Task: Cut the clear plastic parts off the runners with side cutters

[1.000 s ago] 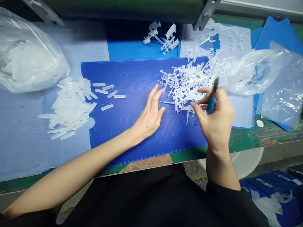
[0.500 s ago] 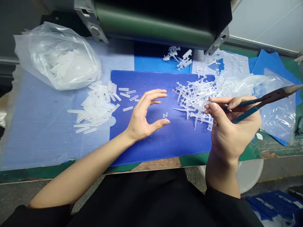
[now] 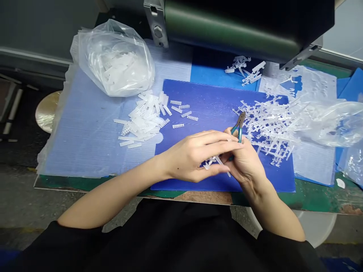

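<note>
Over the blue board [image 3: 215,102], the left hand [image 3: 188,155] pinches a small white plastic sprue [image 3: 211,163], its long axis running toward the right hand [image 3: 244,162], which clasps teal-handled cutters [image 3: 240,126], tips up.

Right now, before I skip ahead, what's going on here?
A person's right hand grips blue-handled side cutters, while the left hand meets it over a small translucent plastic piece. A tangled pile of plastic runners lies to the right on a blue corrugated sheet, cut strips to the left.
</note>
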The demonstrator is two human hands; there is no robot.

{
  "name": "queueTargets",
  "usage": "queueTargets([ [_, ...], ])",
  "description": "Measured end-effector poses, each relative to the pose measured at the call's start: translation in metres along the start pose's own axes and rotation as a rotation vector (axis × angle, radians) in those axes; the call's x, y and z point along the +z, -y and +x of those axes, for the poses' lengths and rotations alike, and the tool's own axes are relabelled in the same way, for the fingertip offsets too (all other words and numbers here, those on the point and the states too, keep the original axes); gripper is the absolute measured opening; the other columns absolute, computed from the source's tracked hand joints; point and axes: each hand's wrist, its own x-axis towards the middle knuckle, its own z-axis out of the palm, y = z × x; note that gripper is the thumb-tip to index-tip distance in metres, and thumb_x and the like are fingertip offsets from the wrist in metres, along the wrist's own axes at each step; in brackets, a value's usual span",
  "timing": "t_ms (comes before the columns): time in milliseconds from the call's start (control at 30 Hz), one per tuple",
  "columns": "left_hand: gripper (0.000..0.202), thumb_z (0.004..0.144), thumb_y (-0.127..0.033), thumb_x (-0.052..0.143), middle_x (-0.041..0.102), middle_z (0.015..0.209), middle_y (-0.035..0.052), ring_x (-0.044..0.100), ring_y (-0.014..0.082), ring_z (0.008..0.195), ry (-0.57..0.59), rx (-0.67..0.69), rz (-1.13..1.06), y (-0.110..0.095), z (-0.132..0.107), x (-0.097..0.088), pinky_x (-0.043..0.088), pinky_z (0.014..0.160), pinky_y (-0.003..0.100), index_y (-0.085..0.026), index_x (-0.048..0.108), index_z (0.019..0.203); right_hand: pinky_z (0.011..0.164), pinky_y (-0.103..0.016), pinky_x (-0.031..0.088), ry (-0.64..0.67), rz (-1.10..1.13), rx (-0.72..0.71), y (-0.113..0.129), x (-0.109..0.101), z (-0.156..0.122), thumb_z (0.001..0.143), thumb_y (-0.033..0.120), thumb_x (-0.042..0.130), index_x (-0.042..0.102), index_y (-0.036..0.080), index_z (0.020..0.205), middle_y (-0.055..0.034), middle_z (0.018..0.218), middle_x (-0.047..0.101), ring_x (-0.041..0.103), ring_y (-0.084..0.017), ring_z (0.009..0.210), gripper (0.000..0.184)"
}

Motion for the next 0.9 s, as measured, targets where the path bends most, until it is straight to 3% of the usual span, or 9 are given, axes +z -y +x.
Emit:
queueTargets([
  [100, 0.031, 0.108, -0.028, 0.054, 0.074, 0.129, 0.0113, 0.072, 0.0221, 0.124, -0.043, -0.252, -0.181, -0.007, -0.006, -0.005, 0.062, 0.111, 0.041, -0.022, 0.065, 0.137, 0.053, -0.018, 0.043, 0.039, -0.048, 0.007, -0.003, -0.001, 0.001, 0.068, 0.025, 0.099, 0.052, 0.021, 0.078, 0.009, 0.069, 0.051, 0.047, -0.006, 0.057, 0.048],
  [200, 0.03, 0.111, -0.041, 0.047, 0.072, 0.122, 0.0063, 0.075, 0.0194, 0.114, -0.291, -0.563, -0.463, 0.003, -0.012, -0.01, 0.064, 0.108, 0.041, -0.029, 0.062, 0.134, 0.062, -0.025, 0.048, 0.022, -0.239, -0.124, -0.004, -0.011, 0.001, 0.083, 0.036, 0.093, 0.061, 0.022, 0.093, 0.0048, 0.079, 0.058, 0.056, -0.011, 0.065, 0.036],
  [267, 0.044, 0.112, -0.057, 0.036, 0.071, 0.124, 0.0078, 0.075, 0.0204, 0.116, -0.437, -0.689, -0.529, 0.014, -0.018, -0.015, 0.063, 0.111, 0.043, -0.028, 0.058, 0.137, 0.06, -0.027, 0.043, 0.04, -0.335, -0.186, -0.005, -0.019, -0.001, 0.096, 0.046, 0.08, 0.065, 0.023, 0.103, 0.0044, 0.079, 0.053, 0.049, -0.011, 0.063, 0.029],
  [367, 0.077, 0.106, -0.075, 0.007, 0.07, 0.129, 0.0125, 0.073, 0.0245, 0.124, -0.442, -0.81, -0.446, 0.026, -0.027, -0.02, 0.063, 0.113, 0.05, -0.024, 0.057, 0.135, 0.057, -0.027, 0.033, 0.219, -0.326, -0.073, -0.005, -0.026, -0.011, 0.106, 0.052, 0.065, 0.067, 0.023, 0.109, 0.0041, 0.079, 0.042, 0.037, -0.011, 0.063, 0.029],
  [500, 0.083, 0.105, -0.075, 0.0, 0.075, 0.118, 0.0114, 0.076, 0.0277, 0.119, -0.425, -0.814, -0.287, 0.025, -0.028, -0.021, 0.064, 0.108, 0.06, -0.024, 0.062, 0.125, 0.062, -0.028, 0.037, 0.528, -0.419, 0.139, -0.005, -0.021, -0.027, 0.111, 0.054, 0.052, 0.067, 0.025, 0.117, 0.0019, 0.083, 0.045, 0.042, -0.014, 0.07, 0.033],
  [567, 0.08, 0.107, -0.072, 0.001, 0.075, 0.115, 0.0096, 0.077, 0.0268, 0.118, -0.395, -0.821, -0.285, 0.021, -0.025, -0.018, 0.063, 0.109, 0.061, -0.024, 0.063, 0.123, 0.064, -0.029, 0.039, 0.609, -0.494, 0.221, -0.007, -0.016, -0.032, 0.113, 0.054, 0.05, 0.067, 0.025, 0.118, 0.0014, 0.084, 0.048, 0.043, -0.014, 0.072, 0.034],
  [767, 0.069, 0.113, -0.059, 0.009, 0.08, 0.112, 0.006, 0.081, 0.0245, 0.108, -0.315, -0.723, -0.351, 0.016, -0.029, -0.008, 0.068, 0.103, 0.057, -0.022, 0.067, 0.122, 0.074, -0.029, 0.045, 0.571, -0.677, 0.278, -0.022, -0.008, -0.029, 0.114, 0.057, 0.046, 0.064, 0.027, 0.119, 0.0014, 0.091, 0.053, 0.049, -0.015, 0.079, 0.035],
  [900, 0.088, 0.108, -0.069, -0.001, 0.083, 0.117, 0.0036, 0.082, 0.0257, 0.107, -0.171, -0.69, -0.41, 0.013, -0.038, -0.01, 0.071, 0.098, 0.052, -0.027, 0.075, 0.124, 0.077, -0.031, 0.043, 0.6, -0.765, 0.256, -0.024, -0.008, -0.03, 0.115, 0.054, 0.045, 0.06, 0.029, 0.117, 0.0032, 0.087, 0.055, 0.051, -0.016, 0.079, 0.029],
])
